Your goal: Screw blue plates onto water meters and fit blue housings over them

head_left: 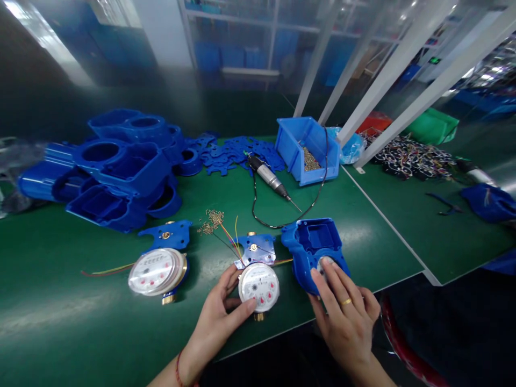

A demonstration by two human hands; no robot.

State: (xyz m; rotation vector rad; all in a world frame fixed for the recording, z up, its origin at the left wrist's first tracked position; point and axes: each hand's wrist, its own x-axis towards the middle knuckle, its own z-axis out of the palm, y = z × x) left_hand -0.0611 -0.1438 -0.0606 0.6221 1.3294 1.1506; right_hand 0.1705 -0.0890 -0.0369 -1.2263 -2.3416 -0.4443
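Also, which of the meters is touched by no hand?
The leftmost meter; the left hand holds the middle meter, the right hand touches the rightmost meter, in a blue housing.

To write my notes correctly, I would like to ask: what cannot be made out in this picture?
In the head view:
- Dial in the blue case: mostly hidden by the right hand.
- Small print on the middle meter: too small.
- Grey bundle: blurred, cut off by the left edge.
- Background shelves: contents blurred.
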